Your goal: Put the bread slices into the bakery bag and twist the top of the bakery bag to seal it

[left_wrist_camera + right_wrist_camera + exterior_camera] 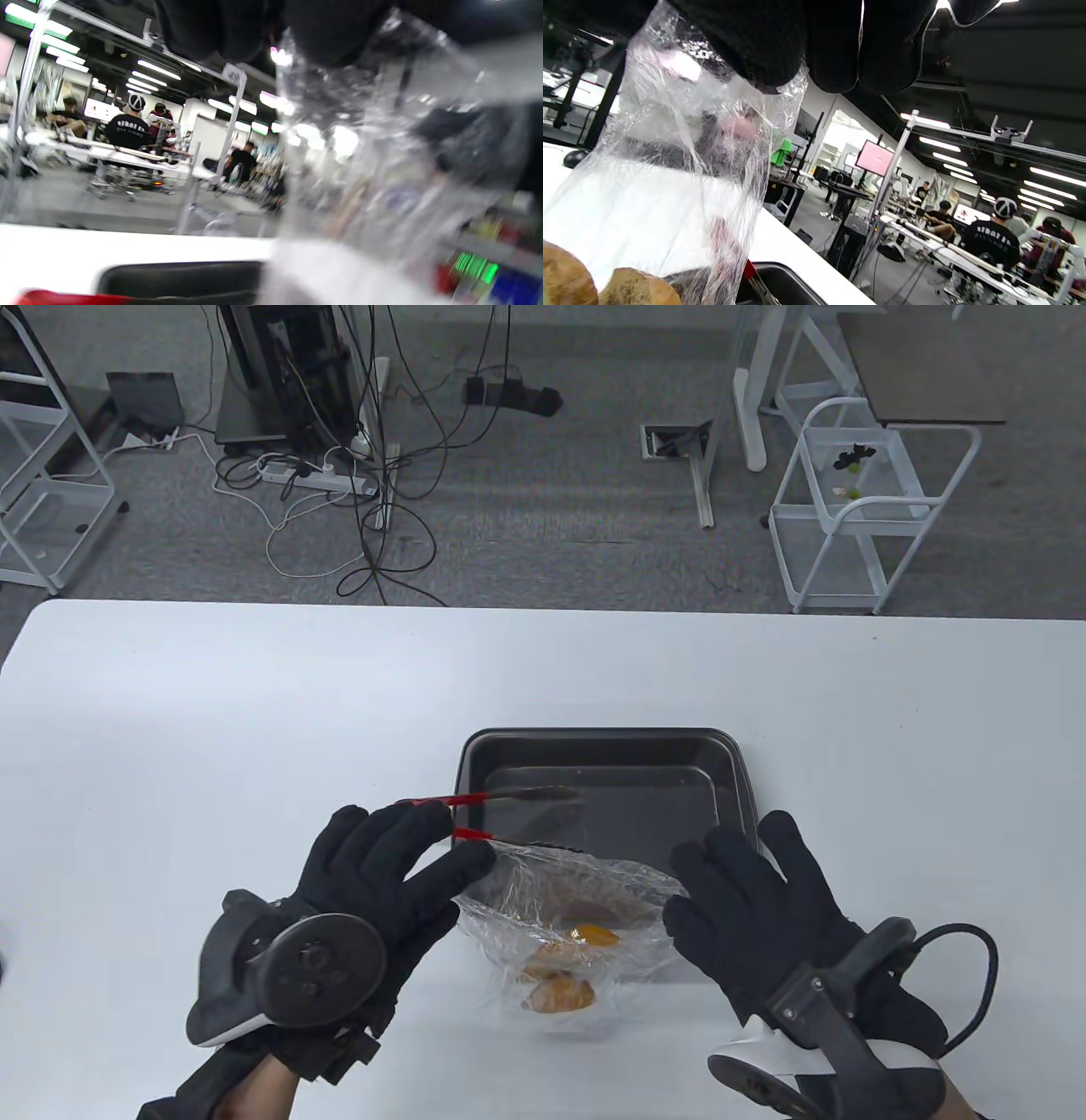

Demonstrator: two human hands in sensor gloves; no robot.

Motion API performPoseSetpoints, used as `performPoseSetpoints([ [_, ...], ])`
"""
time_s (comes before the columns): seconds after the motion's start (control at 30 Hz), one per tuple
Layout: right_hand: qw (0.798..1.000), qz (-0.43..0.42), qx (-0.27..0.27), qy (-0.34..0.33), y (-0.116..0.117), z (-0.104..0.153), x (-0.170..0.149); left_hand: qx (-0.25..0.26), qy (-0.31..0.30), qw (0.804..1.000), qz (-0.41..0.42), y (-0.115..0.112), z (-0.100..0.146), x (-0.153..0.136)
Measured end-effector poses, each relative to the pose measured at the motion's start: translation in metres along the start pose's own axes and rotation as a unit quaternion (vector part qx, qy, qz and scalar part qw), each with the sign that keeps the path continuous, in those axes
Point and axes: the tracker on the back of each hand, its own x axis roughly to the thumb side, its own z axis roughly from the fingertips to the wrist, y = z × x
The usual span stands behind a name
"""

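Note:
A clear bakery bag [568, 929] stands on the white table with its mouth held apart, and several bread pieces [560, 991] lie inside it. My left hand [454, 848] pinches the bag's left rim. On the other side my right hand [691, 891] pinches the right rim. In the left wrist view the bag [382, 169] hangs blurred below my fingers [237, 25]. The right wrist view has the plastic [683, 169] caught under my fingertips [772, 46], with bread [568, 279] at the bottom left.
An empty black baking tray [730, 780] sits just behind the bag. Red-handled tongs [467, 799] lie across its left rim, right beside my left fingers. A black cable [976, 950] loops by my right wrist. People work at benches in the background.

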Motion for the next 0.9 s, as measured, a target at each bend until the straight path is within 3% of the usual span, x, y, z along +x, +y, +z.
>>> performPoseSetpoints([
  [0.07, 1.000, 0.020, 0.004, -0.001, 0.005, 0.000, 0.005, 0.050, 0.023, 0.998, 0.009, -0.019, 0.017, -0.018],
  [0.13, 0.999, 0.041, -0.006, -0.006, 0.010, 0.001, 0.009, 0.063, 0.027, 0.997, 0.019, -0.041, 0.029, -0.035],
  [0.3, 0.998, 0.031, -0.058, -0.002, 0.010, 0.004, 0.011, -0.119, 0.037, 0.984, 0.127, -0.111, 0.014, -0.051],
  [0.47, 0.991, 0.046, -0.122, -0.011, 0.005, 0.011, 0.017, -0.207, 0.044, 0.963, 0.169, -0.163, -0.023, -0.052],
  [0.57, 0.987, 0.055, -0.150, -0.004, 0.003, 0.016, 0.018, -0.247, 0.010, 0.906, 0.344, -0.193, -0.036, -0.060],
  [0.6, 0.987, 0.054, -0.151, 0.004, 0.003, 0.017, 0.018, -0.279, -0.024, 0.855, 0.437, -0.204, -0.037, -0.058],
  [0.63, 0.988, 0.051, -0.145, 0.012, 0.004, 0.017, 0.017, -0.293, -0.042, 0.820, 0.490, -0.211, -0.035, -0.057],
  [0.67, 0.988, 0.050, -0.147, 0.014, 0.004, 0.017, 0.017, -0.297, -0.052, 0.809, 0.505, -0.215, -0.034, -0.055],
  [0.77, 0.986, 0.037, -0.161, 0.014, 0.006, 0.013, 0.016, -0.297, -0.061, 0.823, 0.481, -0.229, -0.032, -0.053],
  [0.87, 0.985, 0.036, -0.164, 0.025, 0.006, 0.006, 0.019, -0.298, -0.070, 0.795, 0.524, -0.238, -0.028, -0.046],
  [0.9, 0.985, 0.032, -0.169, 0.028, 0.006, 0.004, 0.020, -0.280, -0.076, 0.796, 0.531, -0.237, -0.027, -0.046],
])
